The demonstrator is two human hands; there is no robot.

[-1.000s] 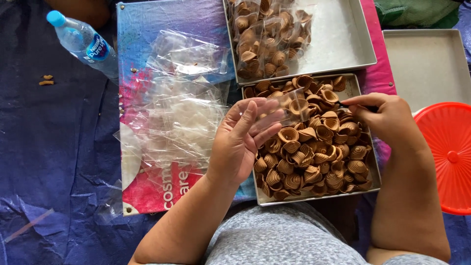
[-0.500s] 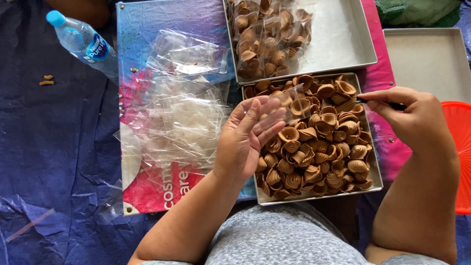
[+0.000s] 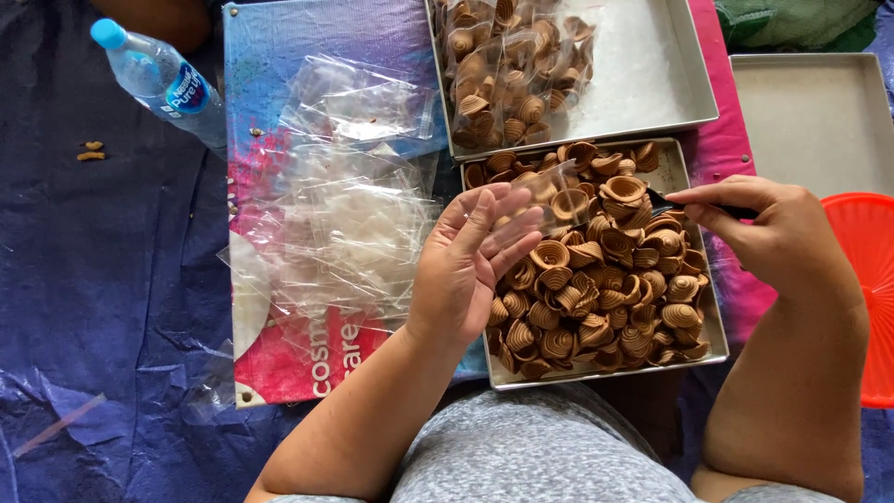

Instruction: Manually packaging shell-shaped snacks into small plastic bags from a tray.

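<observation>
We count three metal trays [image 3: 694, 116] (one [image 3: 715, 326] heaped with shell-shaped cookies [image 3: 596, 279]), one water bottle [image 3: 163, 82], one red lid [image 3: 861, 298], two hands [image 3: 466, 270]

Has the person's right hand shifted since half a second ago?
Yes. The right hand moved slightly left and down, inward over the metal tray of brown spiral biscuits.

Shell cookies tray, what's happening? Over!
Left hand holds small clear plastic bag open. Right hand grips dark spoon, lifting one brown shell-shaped cookie over metal tray. Nothing blocking.

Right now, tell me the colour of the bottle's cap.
Light blue; the cap tops the clear bottle, seen best in the head view.
</observation>
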